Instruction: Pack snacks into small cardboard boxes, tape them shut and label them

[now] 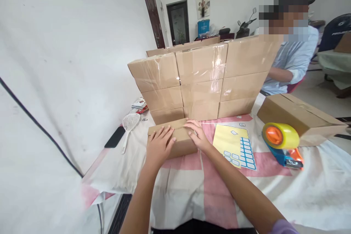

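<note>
A brown cardboard box (182,142) lies on the cloth-covered table in front of me. My left hand (160,144) rests with spread fingers on the left part of its top. At the box's right end is my right hand (199,135), its fingers stretched over the top edge and its thumb near the side. Neither hand is wrapped round anything. Just right of the box lies a yellow sheet of blue-edged labels (229,140). Farther right sits a blue tape dispenser (282,155) carrying a roll of yellow tape (290,136).
Stacked, taped cardboard boxes (201,80) form a wall behind the box. Another carton (296,115) stands at the right. On the left lie a white slotted spoon (131,122) and a black phone-like slab (114,138). A person in a light blue shirt (296,58) sits beyond the stack.
</note>
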Demonstrator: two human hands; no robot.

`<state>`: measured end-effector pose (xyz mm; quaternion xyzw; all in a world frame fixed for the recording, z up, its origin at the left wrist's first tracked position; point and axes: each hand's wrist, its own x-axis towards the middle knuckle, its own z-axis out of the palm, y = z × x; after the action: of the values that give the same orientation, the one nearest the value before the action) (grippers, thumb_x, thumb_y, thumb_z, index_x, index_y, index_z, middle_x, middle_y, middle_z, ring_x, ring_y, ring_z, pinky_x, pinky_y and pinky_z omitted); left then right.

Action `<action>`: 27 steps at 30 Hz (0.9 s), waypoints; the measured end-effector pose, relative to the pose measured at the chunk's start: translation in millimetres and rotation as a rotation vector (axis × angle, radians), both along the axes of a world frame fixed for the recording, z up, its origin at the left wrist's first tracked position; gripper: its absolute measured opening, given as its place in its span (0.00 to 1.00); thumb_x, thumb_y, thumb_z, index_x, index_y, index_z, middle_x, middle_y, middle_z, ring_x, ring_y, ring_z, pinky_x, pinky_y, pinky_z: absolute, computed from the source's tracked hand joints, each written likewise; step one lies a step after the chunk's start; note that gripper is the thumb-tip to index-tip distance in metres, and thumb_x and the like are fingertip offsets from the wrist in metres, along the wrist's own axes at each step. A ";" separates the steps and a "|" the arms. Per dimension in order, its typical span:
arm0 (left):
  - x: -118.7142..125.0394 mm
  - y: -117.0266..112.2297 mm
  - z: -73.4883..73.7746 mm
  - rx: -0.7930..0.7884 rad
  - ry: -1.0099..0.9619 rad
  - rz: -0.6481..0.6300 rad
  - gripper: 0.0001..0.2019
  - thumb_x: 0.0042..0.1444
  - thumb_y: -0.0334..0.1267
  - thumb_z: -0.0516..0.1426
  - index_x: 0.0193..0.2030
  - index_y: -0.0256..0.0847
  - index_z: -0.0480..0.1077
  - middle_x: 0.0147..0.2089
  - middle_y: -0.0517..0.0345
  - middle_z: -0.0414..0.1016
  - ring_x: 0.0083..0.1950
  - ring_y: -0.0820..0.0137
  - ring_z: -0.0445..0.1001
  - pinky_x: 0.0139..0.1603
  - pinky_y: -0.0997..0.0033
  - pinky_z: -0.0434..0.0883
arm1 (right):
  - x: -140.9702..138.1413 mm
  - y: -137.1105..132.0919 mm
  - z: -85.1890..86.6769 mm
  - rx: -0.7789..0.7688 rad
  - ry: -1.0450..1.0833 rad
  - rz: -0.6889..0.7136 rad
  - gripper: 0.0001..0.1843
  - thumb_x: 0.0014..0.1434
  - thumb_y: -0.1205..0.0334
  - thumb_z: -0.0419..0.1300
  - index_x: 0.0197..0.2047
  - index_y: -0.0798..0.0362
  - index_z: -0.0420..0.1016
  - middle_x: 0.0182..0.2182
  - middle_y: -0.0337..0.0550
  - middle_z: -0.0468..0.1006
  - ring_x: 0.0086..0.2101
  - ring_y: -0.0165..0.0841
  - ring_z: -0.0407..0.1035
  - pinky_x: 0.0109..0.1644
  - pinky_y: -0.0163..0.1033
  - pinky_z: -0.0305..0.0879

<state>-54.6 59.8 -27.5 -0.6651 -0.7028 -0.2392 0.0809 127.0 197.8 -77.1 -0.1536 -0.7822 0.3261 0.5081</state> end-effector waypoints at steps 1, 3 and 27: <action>1.7 1.7 -0.9 -0.013 0.031 -0.005 0.21 0.70 0.46 0.49 0.66 0.51 0.69 0.69 0.56 0.69 0.72 0.54 0.64 0.73 0.42 0.57 | -0.8 -1.5 1.7 0.005 -0.008 -0.017 0.17 0.66 0.60 0.54 0.55 0.45 0.76 0.56 0.49 0.73 0.63 0.46 0.63 0.67 0.57 0.56; 3.2 2.9 -4.2 -0.020 0.081 0.006 0.22 0.70 0.47 0.49 0.68 0.51 0.68 0.69 0.57 0.68 0.73 0.54 0.64 0.72 0.43 0.59 | -0.2 -7.2 6.6 0.016 -0.043 -0.044 0.19 0.66 0.61 0.54 0.58 0.46 0.74 0.56 0.49 0.74 0.63 0.45 0.63 0.67 0.57 0.57; -26.5 -0.2 -14.4 0.065 -0.092 -0.207 0.19 0.61 0.58 0.56 0.54 0.59 0.79 0.61 0.66 0.77 0.69 0.52 0.69 0.68 0.48 0.66 | 295.8 -8.3 -13.0 -0.625 0.191 -0.762 0.32 0.41 0.39 0.75 0.39 0.52 0.73 0.35 0.50 0.81 0.36 0.44 0.77 0.40 0.48 0.77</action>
<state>-81.1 59.6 -41.9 -0.7195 -0.6252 -0.2991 0.0448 422.8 189.5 -90.1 -0.5428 -0.4855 0.3484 0.5902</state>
